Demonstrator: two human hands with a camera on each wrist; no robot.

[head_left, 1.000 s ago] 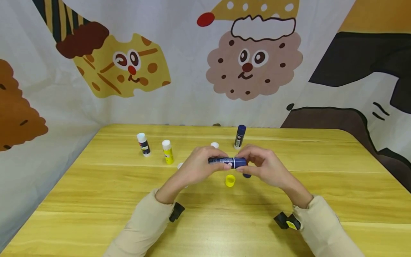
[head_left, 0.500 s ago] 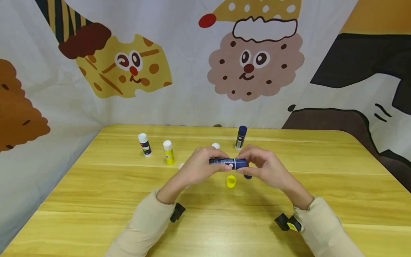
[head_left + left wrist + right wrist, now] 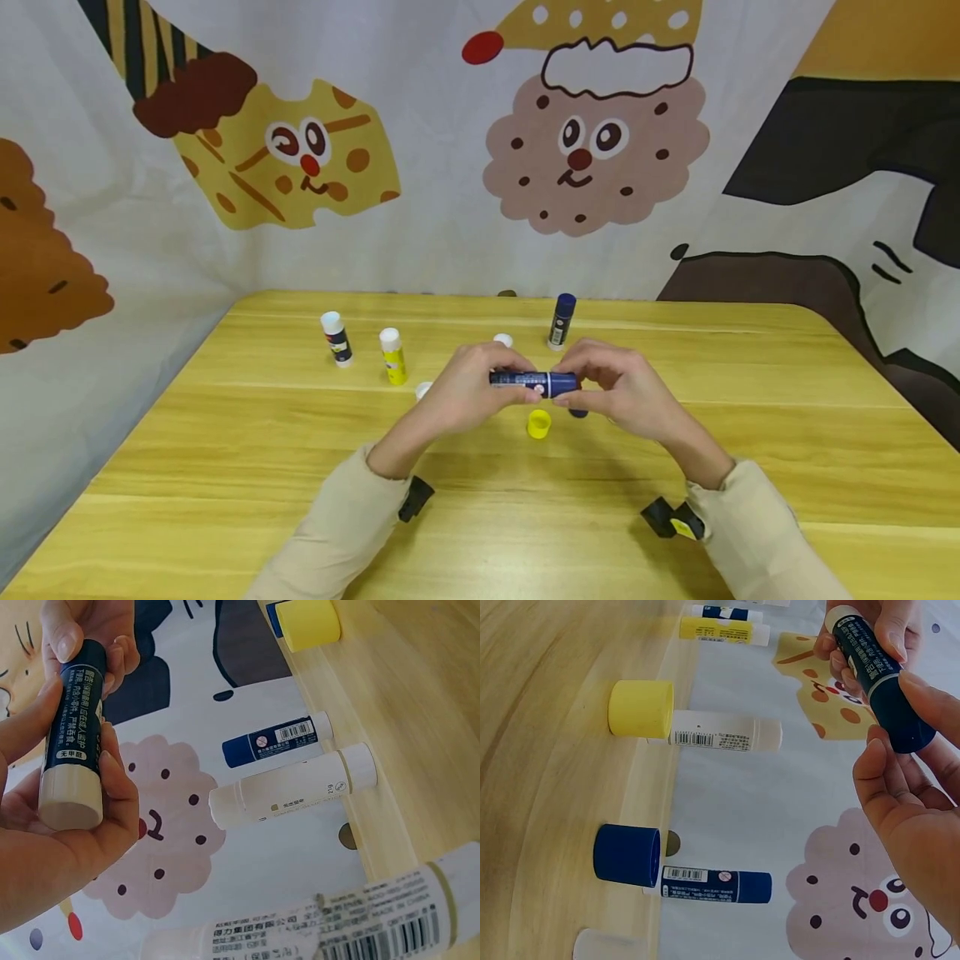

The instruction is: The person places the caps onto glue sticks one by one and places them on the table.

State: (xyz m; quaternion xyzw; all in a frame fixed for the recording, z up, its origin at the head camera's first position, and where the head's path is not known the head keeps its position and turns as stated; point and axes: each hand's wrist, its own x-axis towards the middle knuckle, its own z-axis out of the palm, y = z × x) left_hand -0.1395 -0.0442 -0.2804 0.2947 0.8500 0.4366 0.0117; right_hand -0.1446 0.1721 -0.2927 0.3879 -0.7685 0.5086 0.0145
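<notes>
A navy glue stick [image 3: 525, 380] is held sideways between both hands above the table. My left hand [image 3: 471, 389] grips its labelled body, and the white base [image 3: 70, 801] shows between the fingers in the left wrist view. At the other end, my right hand [image 3: 622, 390] pinches the navy cap [image 3: 901, 720] between thumb and fingers. The cap sits against the body at a pale ring. Below the hands, a loose yellow cap [image 3: 538, 424] and a loose navy cap [image 3: 628, 855], partly hidden by the right hand in the head view, stand on the table.
Behind the hands stands another navy glue stick [image 3: 561, 321]. White glue sticks [image 3: 292, 786] stand partly hidden behind the left hand. Farther left are a yellow glue stick [image 3: 393, 358] and a navy-labelled one [image 3: 337, 340], both white-capped. A translucent cap [image 3: 606, 945] is at the right wrist view's bottom edge.
</notes>
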